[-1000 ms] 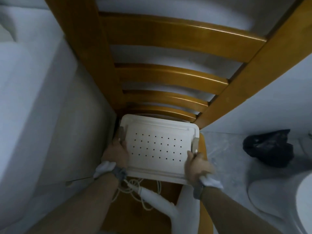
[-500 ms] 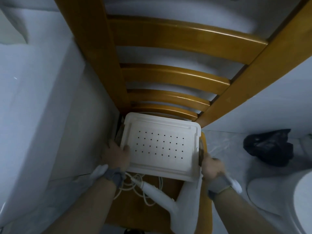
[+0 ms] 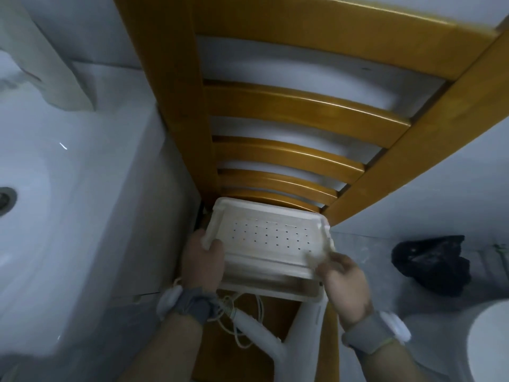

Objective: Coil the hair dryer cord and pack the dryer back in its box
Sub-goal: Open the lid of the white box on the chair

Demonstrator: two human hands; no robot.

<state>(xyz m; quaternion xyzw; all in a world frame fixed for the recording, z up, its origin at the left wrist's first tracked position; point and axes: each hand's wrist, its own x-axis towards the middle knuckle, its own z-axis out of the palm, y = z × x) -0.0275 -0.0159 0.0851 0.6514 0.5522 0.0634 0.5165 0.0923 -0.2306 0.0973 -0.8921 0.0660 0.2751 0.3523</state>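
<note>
- Your left hand (image 3: 203,259) gripped the near-left corner of the white box lid (image 3: 271,242): thumb curled over the rim onto the top face, the other fingers hidden behind the edge.
- Your right hand (image 3: 343,282) was at the lid's near-right corner. Fingertips touched the edge and looked loosely curled; motion blur there, so I could not tell whether they pinched it or only touched.
- The lid was tilted, near edge raised off the box (image 3: 271,289) below it, far edge down by the chair back. Its top face carried a grid of small dark holes.
- The box sat on the seat of the wooden chair (image 3: 289,111), close against the lowest slats. Only its near rim showed under the lid.
- The hair dryer (image 3: 278,337) lay on the seat nearer to you than the box, outside it: white, handle running toward your left wrist, body partly under the box's near-right corner.
- The cord (image 3: 249,318) lay loose in tangled loops on the seat beside the dryer handle, just below your left wrist. Not coiled.
- Both wrists wore grey bands with white modules.
- A white sink (image 3: 55,202) was on the left, a black bag (image 3: 431,264) on the floor to the right, and a white rounded fixture (image 3: 490,343) at the lower right edge.
</note>
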